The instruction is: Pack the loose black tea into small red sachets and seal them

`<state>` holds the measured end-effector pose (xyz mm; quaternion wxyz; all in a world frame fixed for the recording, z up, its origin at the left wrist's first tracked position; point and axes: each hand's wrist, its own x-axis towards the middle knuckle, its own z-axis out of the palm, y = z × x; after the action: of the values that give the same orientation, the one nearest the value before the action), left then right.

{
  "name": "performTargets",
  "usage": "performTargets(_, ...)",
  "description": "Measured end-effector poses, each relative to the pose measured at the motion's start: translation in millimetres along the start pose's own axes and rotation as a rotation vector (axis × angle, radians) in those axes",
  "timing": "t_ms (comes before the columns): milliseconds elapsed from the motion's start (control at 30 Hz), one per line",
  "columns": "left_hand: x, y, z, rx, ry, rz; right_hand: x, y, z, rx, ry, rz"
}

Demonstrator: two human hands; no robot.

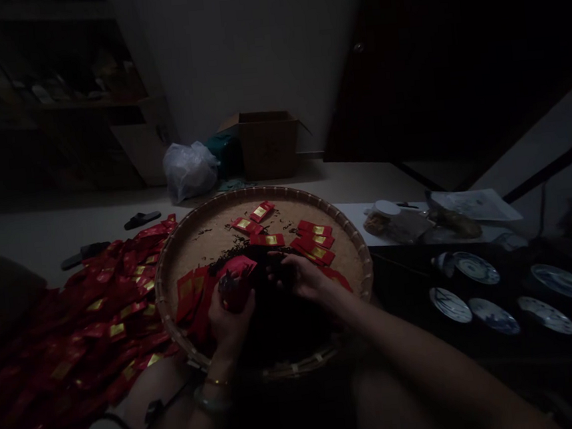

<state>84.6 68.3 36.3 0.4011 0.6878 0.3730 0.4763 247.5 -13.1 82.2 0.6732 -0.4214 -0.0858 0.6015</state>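
A round woven basket tray [179, 250] lies on my lap, holding dark loose leaves [233, 249] and several red packets with gold labels [315, 238]. My left hand [229, 313] is closed round an open red packet [238, 275], held upright over the tray. My right hand [301, 276] is beside it, fingers pinched together over the dark leaves; what they hold is too dark to make out.
A large heap of red packets [89, 318] lies on the floor at left. Several blue-and-white dishes [475, 268] sit on a dark table at right. Behind the tray stand a cardboard box [267, 143] and a white plastic bag [189, 169]. Slippers [141, 219] lie on the floor.
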Motion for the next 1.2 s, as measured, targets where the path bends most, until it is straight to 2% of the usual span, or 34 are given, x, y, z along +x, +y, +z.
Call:
performTargets(133,0.1,3.2,-0.5,-0.019,-0.067,0.039,-1.7,1.2,6.9,0.174,-0.037,0.064)
performTargets(267,0.0,0.8,0.0,0.012,-0.099,0.097,-2.9,-0.7,10.8,0.265,-0.094,0.058)
performTargets(400,-0.8,-5.3,1.2,0.065,-0.142,0.147,-4.1,-4.9,9.1,0.308,-0.117,-0.010)
performTargets(533,-0.7,-4.0,3.1,0.099,-0.161,0.227,-6.2,-9.7,9.9,0.317,-0.043,-0.100)
performTargets(733,-2.2,6.0,12.0,0.217,-0.276,0.281,-14.5,-21.2,21.8,0.347,0.003,-0.252)
performTargets(867,-6.4,7.1,18.5,0.278,-0.279,0.311,-18.8,-23.8,28.5,0.335,0.008,-0.318)
performTargets(1033,-9.0,0.6,21.5,0.301,-0.204,0.514,-20.0,-19.0,35.6,0.310,-0.006,-0.296)
performTargets(1200,-8.2,-3.3,21.7,0.304,-0.270,0.525,-18.8,-13.1,44.8,0.316,0.004,-0.246)
